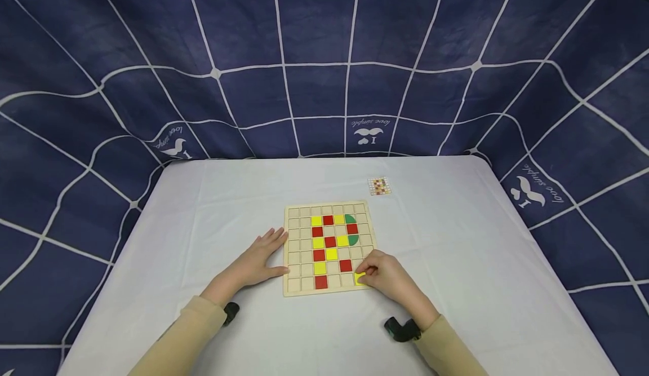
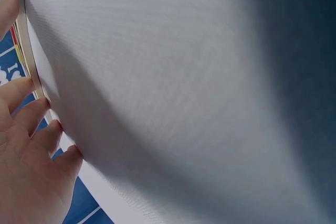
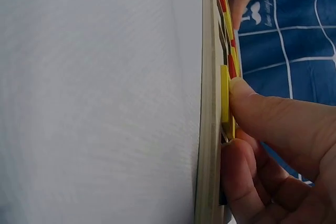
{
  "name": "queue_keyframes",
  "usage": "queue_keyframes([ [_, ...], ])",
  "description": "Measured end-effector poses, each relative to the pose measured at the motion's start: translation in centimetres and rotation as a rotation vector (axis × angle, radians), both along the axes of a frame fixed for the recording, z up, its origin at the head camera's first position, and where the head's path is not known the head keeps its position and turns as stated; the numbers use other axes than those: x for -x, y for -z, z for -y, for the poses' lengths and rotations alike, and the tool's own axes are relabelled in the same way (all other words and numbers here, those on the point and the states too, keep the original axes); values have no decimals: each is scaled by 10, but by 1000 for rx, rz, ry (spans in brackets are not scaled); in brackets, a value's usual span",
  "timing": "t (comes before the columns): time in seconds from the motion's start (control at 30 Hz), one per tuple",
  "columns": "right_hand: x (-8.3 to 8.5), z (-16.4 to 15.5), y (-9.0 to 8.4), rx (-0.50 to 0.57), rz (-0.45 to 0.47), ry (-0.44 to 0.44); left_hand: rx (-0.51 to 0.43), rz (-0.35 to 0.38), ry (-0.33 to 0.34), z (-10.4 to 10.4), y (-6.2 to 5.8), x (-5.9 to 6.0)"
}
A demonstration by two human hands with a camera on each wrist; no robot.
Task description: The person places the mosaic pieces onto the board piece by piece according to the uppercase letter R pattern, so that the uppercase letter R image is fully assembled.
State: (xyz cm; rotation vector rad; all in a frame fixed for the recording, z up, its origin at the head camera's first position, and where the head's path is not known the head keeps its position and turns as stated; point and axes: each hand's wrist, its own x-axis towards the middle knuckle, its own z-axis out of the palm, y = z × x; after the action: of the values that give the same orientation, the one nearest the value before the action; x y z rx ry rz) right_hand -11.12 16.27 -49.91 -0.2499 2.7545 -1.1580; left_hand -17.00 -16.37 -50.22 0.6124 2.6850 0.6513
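Right hand [image 1: 387, 277] pinched a yellow tile [image 1: 359, 278] in its grip at the board [image 1: 293, 252]'s near right corner, half-seated in a cell by the rim. Left hand [image 1: 256, 260] lay flat, fingers straight, against the board's left edge. Bare surface [image 1: 456, 240] surrounded the board; a small card [image 1: 379, 186] lay beyond it.

The small card [image 1: 379, 186] far right of the board [image 1: 294, 252] is too small to read. The right hand [image 1: 387, 277] covers most of a yellow tile [image 1: 359, 278]. Both forearms are cut off by the near edge.
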Motion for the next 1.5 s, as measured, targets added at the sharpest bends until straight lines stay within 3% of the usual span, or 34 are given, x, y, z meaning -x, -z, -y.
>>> queue_keyframes([
  [0.33,11,7,-9,-33,-22,13,4,-10,-7,-1,0,-2],
  [0.6,23,29,-17,-243,-151,-134,-20,5,-2,-3,-2,-6],
  [0.77,21,33,-16,-296,-143,-138,-17,1,8,-5,-1,-6],
  [1.23,30,35,-10,-211,-169,-154,-20,6,19,-7,0,-7],
  [1.5,36,36,-9,-206,-126,-149,-16,18,9,-8,-1,-6],
])
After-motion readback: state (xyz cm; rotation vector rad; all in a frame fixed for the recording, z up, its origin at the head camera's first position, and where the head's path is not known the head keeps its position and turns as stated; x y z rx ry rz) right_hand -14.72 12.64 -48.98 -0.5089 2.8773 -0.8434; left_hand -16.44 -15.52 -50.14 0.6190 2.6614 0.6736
